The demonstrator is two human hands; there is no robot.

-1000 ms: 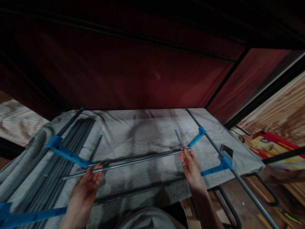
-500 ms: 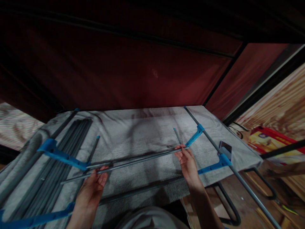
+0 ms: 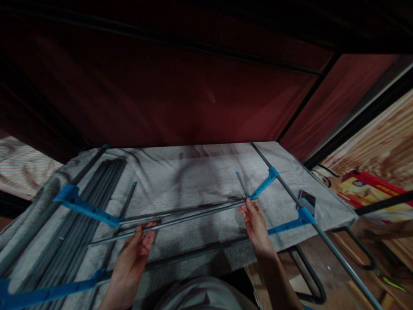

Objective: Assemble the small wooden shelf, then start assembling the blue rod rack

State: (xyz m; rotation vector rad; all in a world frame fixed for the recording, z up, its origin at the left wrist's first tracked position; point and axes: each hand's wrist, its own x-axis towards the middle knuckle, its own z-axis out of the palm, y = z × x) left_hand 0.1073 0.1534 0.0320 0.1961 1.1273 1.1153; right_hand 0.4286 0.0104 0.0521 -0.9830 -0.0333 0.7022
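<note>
A thin grey metal tube slants across the middle, held in both hands. My left hand is closed round it near its left end, thumb on top and palm turned up. My right hand pinches the other end, close to a blue plastic bracket on the right-hand pole. Just behind the held tube, a second crossbar runs toward the left blue bracket. Nearer my body, another crossbar lies between the lower brackets.
A bundle of several grey tubes rests at left on the grey cloth. A phone-like dark object lies by the right pole. Dark red panels stand behind. A red and yellow box sits at right.
My left hand has moved slightly right, and the tube's left end has shifted right with it. My right hand stays nearly in place at the other end.
</note>
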